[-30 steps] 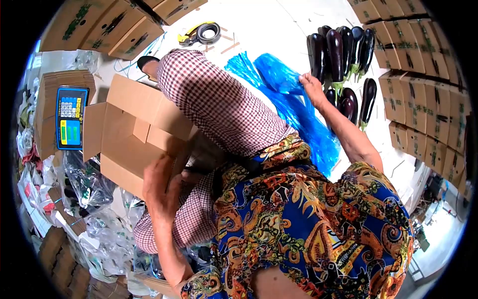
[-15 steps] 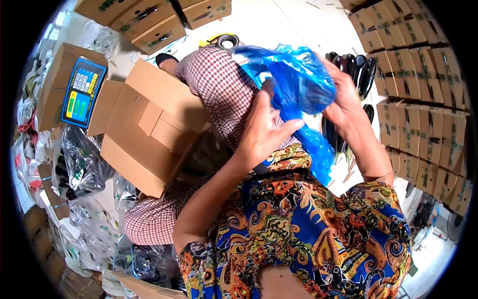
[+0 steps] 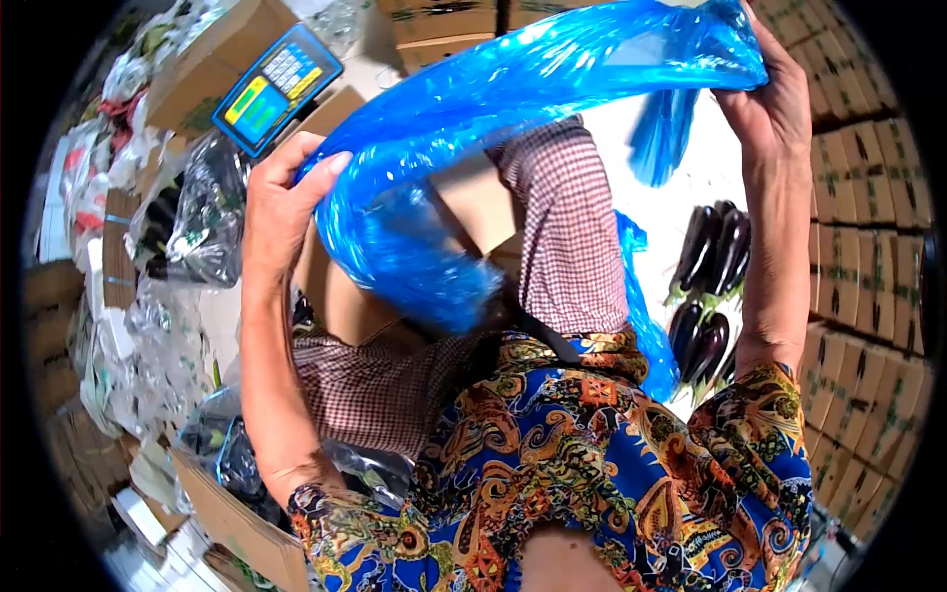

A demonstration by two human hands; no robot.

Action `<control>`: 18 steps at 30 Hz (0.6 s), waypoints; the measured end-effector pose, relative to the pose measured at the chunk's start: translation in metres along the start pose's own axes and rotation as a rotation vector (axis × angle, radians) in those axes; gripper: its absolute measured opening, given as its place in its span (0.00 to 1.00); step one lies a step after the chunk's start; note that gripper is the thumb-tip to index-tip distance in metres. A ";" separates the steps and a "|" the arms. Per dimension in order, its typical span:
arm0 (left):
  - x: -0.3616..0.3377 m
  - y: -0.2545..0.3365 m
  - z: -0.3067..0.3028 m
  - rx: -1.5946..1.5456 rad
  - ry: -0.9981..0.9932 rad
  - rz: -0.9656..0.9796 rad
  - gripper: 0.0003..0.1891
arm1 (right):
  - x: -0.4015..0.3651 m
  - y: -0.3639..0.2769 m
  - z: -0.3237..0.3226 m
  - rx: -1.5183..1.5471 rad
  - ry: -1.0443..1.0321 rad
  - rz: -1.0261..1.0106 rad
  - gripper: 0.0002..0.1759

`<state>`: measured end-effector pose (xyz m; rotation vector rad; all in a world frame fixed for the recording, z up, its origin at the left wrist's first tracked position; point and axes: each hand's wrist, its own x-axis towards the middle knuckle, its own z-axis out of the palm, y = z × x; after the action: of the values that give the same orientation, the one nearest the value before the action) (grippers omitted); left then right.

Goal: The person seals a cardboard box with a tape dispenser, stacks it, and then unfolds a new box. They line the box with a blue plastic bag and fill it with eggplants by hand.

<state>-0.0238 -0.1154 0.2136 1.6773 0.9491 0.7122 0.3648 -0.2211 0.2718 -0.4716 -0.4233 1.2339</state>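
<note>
A blue plastic bag (image 3: 464,94) is stretched wide between my two hands. Its left end is gripped by my left hand (image 3: 286,197), thumb pressed on the plastic, and a loose part hangs below it. At the upper right, my right hand (image 3: 774,104) grips the other end, where a bunched strip dangles. Beneath the bag is a cardboard box (image 3: 345,296), partly hidden by the plastic, beside my checked trouser leg. More blue plastic (image 3: 646,345) lies right of my leg.
Eggplants (image 3: 715,252) lie on the floor to the right. Stacked cartons (image 3: 868,266) line the right side. A blue scale (image 3: 276,89) stands at the upper left, near a dark-filled clear bag (image 3: 212,212) and crumpled plastic.
My hands have moved far apart, pulling the bunched blue bag out into a long stretch. The view has shifted, and the bag now covers much of the open box.
</note>
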 end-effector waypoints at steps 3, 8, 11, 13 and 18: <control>0.007 -0.044 -0.031 0.425 -0.010 0.033 0.10 | 0.016 0.027 0.008 -0.148 -0.010 -0.087 0.08; 0.020 -0.113 -0.033 0.601 0.215 0.050 0.09 | 0.026 0.058 0.042 -0.151 -0.141 -0.042 0.19; 0.037 -0.094 -0.031 0.509 0.481 0.134 0.11 | 0.033 0.067 0.050 -0.194 -0.251 -0.121 0.23; 0.047 -0.095 -0.029 0.673 0.447 0.260 0.14 | 0.037 0.066 0.043 -0.181 -0.291 -0.050 0.17; 0.035 -0.065 -0.018 0.368 -0.455 -0.122 0.23 | 0.005 0.117 0.052 -0.322 -0.304 0.073 0.07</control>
<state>-0.0364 -0.0669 0.1566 1.9668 0.8755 0.0594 0.2454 -0.1806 0.2502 -0.5776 -0.8786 1.3191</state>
